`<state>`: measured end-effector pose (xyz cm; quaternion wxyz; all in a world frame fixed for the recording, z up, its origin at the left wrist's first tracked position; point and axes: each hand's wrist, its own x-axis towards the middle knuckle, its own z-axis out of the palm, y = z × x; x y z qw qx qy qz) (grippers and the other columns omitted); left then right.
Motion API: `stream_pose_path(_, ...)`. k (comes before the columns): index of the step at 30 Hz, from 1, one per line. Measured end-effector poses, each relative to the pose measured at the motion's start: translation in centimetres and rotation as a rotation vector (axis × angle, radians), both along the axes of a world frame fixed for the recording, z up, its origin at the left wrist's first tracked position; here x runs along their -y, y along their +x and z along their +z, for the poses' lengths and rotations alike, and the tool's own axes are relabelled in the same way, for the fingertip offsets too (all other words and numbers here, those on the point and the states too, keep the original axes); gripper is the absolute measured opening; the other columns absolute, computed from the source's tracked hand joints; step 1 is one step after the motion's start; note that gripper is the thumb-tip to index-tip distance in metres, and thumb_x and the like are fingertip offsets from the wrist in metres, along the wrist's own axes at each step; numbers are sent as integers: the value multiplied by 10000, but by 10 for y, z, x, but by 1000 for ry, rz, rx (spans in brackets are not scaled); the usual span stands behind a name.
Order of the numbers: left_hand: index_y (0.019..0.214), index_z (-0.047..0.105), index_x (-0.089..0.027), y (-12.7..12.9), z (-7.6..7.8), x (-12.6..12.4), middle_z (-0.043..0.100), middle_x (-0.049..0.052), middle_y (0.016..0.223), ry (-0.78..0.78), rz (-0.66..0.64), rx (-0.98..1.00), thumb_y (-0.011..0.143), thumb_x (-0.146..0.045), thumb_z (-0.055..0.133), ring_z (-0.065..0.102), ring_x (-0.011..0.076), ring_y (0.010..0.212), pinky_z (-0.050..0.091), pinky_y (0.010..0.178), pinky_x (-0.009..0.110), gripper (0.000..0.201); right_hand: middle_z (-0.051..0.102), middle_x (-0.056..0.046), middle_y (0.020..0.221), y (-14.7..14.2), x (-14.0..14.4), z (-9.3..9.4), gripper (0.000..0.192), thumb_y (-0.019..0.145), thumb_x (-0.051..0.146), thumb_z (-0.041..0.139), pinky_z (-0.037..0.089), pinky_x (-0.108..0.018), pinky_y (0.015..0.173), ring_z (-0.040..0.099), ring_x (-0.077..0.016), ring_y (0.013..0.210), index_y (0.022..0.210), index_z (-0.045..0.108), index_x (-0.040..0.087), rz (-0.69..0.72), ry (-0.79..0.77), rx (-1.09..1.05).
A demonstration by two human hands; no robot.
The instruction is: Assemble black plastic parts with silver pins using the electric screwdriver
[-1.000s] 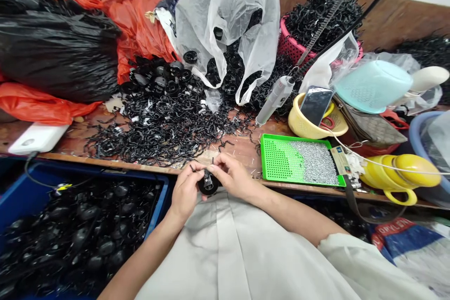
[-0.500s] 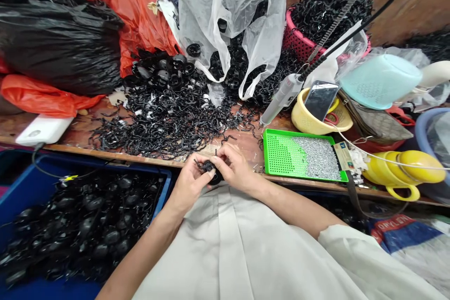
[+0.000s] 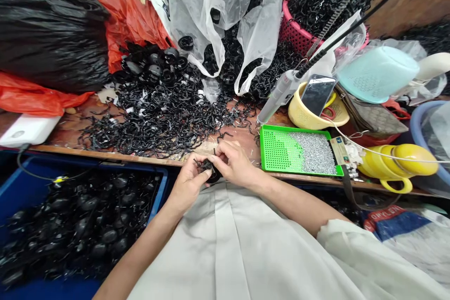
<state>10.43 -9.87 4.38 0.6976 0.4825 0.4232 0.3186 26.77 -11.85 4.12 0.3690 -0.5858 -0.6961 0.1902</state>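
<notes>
Just over the bench's front edge, both hands meet on a small black plastic part (image 3: pixel 213 176) with a round lower body. My left hand (image 3: pixel 191 179) grips it from the left, thumb pressed on top. The fingers of my right hand (image 3: pixel 230 165) pinch at its upper side, where a thin black piece stands up; fingers cover much of the detail. Beyond the hands lies a heap of thin, curved black plastic strips (image 3: pixel 158 126). Several round black parts (image 3: pixel 158 63) are piled behind that heap.
To the right is a green tray (image 3: pixel 281 150) of small metal pieces, with an electric screwdriver (image 3: pixel 277 96) hanging above its corner. A yellow basket (image 3: pixel 305 117) holds a phone (image 3: pixel 318 93). Yellow mug (image 3: pixel 390 168) at right. Blue bin (image 3: pixel 162 192) of black parts at lower left.
The view has shifted slightly, so the bench things sit a little further left and higher. Both hands keep hold of the black part, with only small finger movement.
</notes>
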Motion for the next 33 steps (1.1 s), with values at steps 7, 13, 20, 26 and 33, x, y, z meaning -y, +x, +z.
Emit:
stream_pose_path(7, 800, 601, -198, -1, -5, -3, 522, -6, 710, -55, 39, 2, 738, -266, 609, 479, 115, 552, 382, 377, 197, 93, 528, 19, 713, -1, 4, -7, 190, 884, 320, 555, 359, -273, 683, 473, -129, 672, 753, 482, 203, 24, -84, -163)
stream_pose_path(13, 935, 583, -196, -4, -4, -14, 592, 5, 764, -47, 192, -10, 759, -326, 606, 523, 123, 547, 385, 349, 196, 220, 615, -13, 774, 29, -41, 0, 168, 904, 357, 534, 393, -255, 644, 538, -142, 703, 883, 568, 194, -63, -221, -131)
stream_pose_path(20, 965, 532, -208, 6, 3, -17, 593, 57, 1067, 156, 122, -27, 849, -421, 570, 552, 113, 647, 472, 439, 211, 246, 592, -19, 732, 29, -53, 25, 119, 883, 211, 510, 393, -261, 624, 530, -135, 667, 768, 528, 188, 34, -228, -63)
stream_pose_path(26, 989, 565, -219, 6, -2, -20, 558, 33, 915, 282, 76, -88, 874, -429, 537, 533, 129, 675, 490, 463, 212, 240, 543, 45, 707, 9, -17, 30, 217, 908, 390, 489, 435, -208, 469, 548, -96, 524, 1037, 513, 218, 70, -522, -723)
stream_pose_path(33, 931, 528, -211, 10, -1, -25, 498, -17, 773, 62, 196, 21, 813, -416, 596, 511, 113, 560, 447, 357, 207, 247, 653, -39, 878, 5, -11, 21, 135, 912, 284, 543, 457, -285, 765, 591, -148, 819, 927, 643, 195, 7, -41, -204)
